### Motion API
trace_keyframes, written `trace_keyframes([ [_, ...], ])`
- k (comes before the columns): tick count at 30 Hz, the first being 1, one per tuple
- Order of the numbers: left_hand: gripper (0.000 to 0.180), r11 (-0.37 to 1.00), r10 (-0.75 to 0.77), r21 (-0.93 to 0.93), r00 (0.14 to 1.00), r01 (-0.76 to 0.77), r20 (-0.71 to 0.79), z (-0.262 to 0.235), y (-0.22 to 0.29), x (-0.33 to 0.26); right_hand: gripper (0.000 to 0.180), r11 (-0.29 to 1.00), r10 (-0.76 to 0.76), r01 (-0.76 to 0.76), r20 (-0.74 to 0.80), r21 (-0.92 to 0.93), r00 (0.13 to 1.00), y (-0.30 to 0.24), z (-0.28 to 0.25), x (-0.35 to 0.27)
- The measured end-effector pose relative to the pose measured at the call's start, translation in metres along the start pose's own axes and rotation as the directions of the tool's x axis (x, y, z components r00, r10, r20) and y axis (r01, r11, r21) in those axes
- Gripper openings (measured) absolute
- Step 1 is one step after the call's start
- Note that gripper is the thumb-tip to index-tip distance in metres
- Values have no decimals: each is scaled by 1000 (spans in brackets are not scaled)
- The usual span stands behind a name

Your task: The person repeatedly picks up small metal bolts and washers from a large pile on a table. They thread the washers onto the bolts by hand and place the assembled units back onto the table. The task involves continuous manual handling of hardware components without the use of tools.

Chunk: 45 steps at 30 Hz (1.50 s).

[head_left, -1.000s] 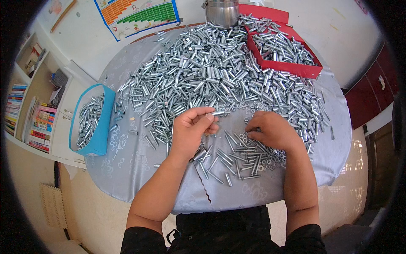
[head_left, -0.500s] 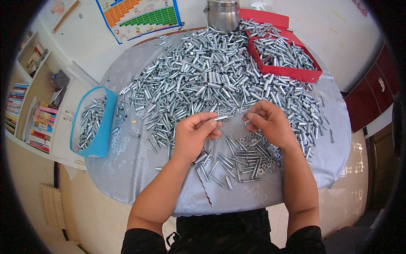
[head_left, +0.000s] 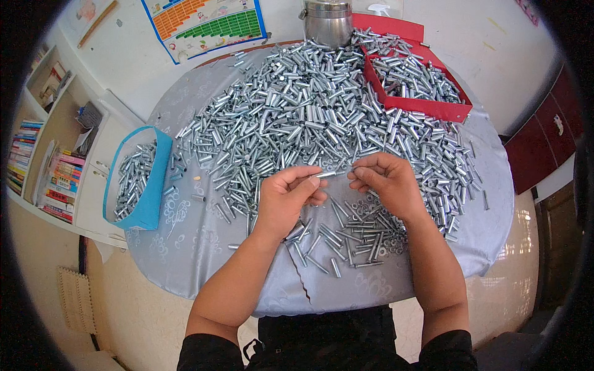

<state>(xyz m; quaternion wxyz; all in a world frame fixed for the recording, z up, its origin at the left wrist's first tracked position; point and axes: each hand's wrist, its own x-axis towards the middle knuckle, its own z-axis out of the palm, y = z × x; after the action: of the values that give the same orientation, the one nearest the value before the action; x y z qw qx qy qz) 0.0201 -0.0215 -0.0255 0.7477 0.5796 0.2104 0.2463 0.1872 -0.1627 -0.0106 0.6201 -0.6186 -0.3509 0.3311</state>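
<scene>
My left hand (head_left: 286, 196) pinches a shiny metal expansion bolt (head_left: 329, 174) between thumb and fingers, its free end pointing right. At that end, the fingertips of my right hand (head_left: 385, 182) are pressed together; whatever small part they hold is hidden. Both hands hover above the near edge of a big heap of metal bolts and sleeves (head_left: 309, 114). Below them lie loose bolts (head_left: 370, 238) without sleeves, with nuts and washers (head_left: 359, 209) beside them, partly covered by my right hand.
A blue fabric bin (head_left: 151, 201) with metal sleeves stands on the table's left. At the back right is a red box (head_left: 427, 110) full of metal pieces, and behind the heap a steel pot (head_left: 328, 28). A silvery cloth (head_left: 204, 266) covers the round table.
My right hand has moved left, its fingertips now at the end of the bolt. My left hand stays nearly in place, still gripping the bolt.
</scene>
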Motion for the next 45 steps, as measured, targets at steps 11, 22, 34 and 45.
trace_keyframes([
  [11,23,1000,-9,7,1000,9,22,0,-2,0,14,996,-49,45,-55,-78,997,5,12,-5],
  [22,23,999,-19,35,997,16,69,0,-1,-1,19,993,-80,81,9,-81,997,-2,11,-5],
  [34,24,996,-29,-91,995,20,-93,-2,6,2,21,998,-12,14,28,-67,1000,6,5,0],
  [45,21,989,51,-127,976,-79,-211,-13,4,6,15,845,-220,162,-56,-509,974,7,5,-1],
])
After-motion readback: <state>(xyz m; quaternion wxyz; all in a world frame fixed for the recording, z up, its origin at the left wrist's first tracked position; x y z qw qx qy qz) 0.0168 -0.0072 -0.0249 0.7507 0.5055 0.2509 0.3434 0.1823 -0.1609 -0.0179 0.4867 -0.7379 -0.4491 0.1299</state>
